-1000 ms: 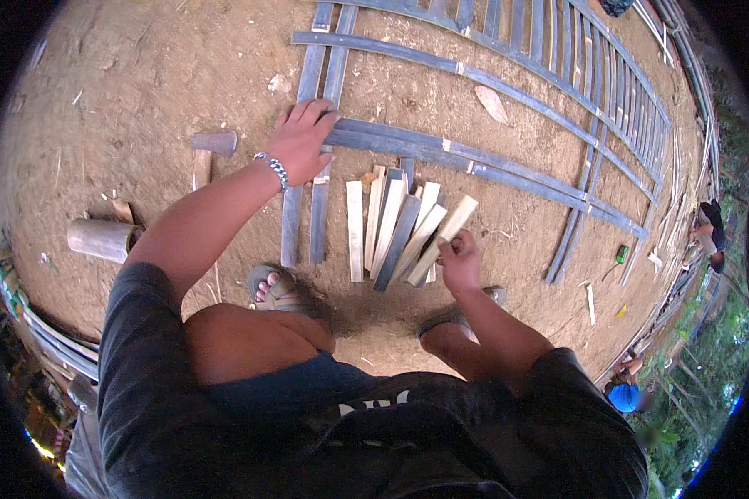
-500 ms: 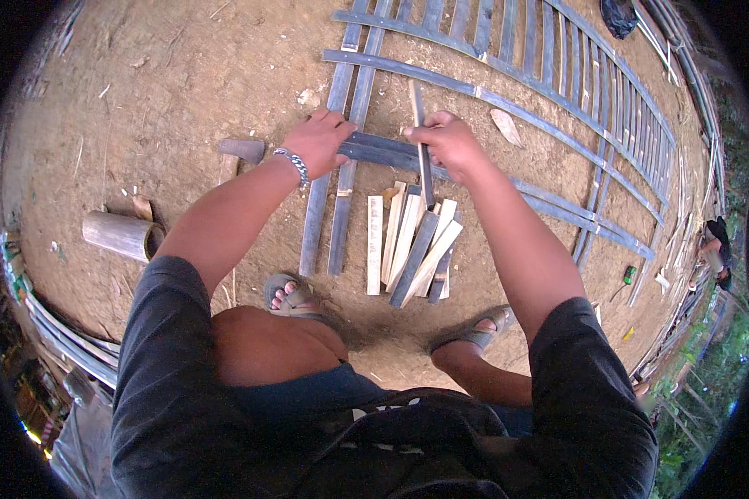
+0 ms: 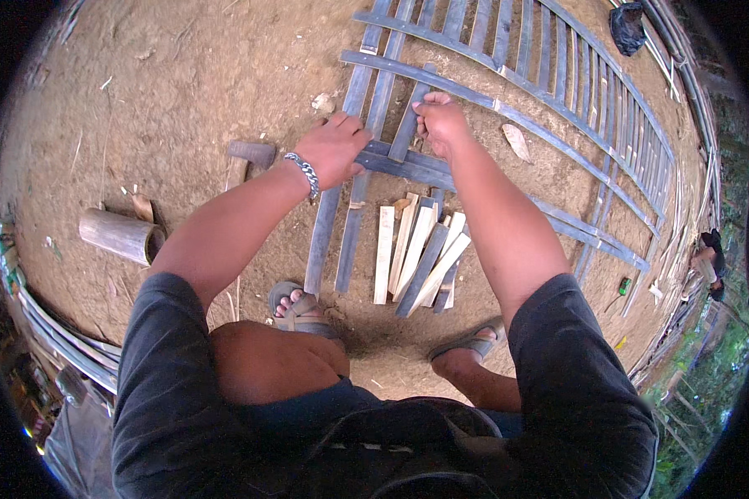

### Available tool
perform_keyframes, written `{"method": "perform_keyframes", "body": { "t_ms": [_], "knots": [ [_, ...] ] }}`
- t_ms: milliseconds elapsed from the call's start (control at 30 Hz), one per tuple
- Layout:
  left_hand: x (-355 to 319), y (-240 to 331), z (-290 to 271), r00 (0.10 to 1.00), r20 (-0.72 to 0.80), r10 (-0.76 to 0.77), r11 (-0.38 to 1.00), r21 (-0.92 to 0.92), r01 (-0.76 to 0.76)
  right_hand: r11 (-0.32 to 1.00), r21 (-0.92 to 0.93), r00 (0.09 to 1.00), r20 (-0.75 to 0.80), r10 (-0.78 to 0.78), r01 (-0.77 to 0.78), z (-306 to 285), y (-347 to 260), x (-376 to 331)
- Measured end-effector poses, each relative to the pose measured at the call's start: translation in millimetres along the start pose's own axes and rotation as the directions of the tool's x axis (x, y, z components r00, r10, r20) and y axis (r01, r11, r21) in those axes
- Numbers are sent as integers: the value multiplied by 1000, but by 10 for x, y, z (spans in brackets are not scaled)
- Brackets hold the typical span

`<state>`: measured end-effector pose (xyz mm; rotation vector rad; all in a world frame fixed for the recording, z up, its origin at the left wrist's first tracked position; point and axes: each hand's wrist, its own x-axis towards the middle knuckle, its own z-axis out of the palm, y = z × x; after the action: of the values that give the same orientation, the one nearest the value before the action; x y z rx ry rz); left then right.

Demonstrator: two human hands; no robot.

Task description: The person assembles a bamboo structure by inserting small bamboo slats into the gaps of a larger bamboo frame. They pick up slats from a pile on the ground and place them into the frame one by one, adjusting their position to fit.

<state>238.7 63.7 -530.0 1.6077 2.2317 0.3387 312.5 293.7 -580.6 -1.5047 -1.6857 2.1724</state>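
A lattice of dark grey-blue bamboo slats lies on the ground ahead of me. My left hand, a chain bracelet on its wrist, grips the left end of a paired crosswise slat where it crosses two long slats. My right hand pinches a short dark bamboo slat near its upper part. That slat's lower end lies at the paired crosswise slat; whether it is tucked between the two strips I cannot tell. Nearer my feet is a loose pile of short slats, some pale side up, some dark.
A hatchet-like tool with a dark head lies left of my left hand. Further left is a cut bamboo tube. A black plastic bag sits at the far right, and a small green object lies lower right.
The short slat has turned from edge-on to flat and shifted forward, its lower end leaving the pile for the crosswise slat. My right hand moved slightly forward; my left still holds the crosswise slat.
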Motion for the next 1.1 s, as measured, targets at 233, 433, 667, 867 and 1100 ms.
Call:
{"method": "perform_keyframes", "body": {
  "t_ms": [233,433,667,867,1100],
  "knots": [
    [-2,13,-55,1000,17,-13,1000,7,13,997,75,997,-68,-29,34,225,-53,32],
    [16,33,-105,999,29,-18,1000,7,18,995,97,999,-47,6,-2,188,-77,84],
    [27,21,-104,1000,3,2,999,-39,-2,958,281,985,-172,-16,64,335,-22,6],
    [11,33,-148,1000,2,7,999,-44,-6,984,153,976,-211,-56,90,355,-50,-9],
    [18,34,-114,1000,24,-10,1000,-9,10,999,31,994,-105,18,-15,270,42,-32]
  ]
}}
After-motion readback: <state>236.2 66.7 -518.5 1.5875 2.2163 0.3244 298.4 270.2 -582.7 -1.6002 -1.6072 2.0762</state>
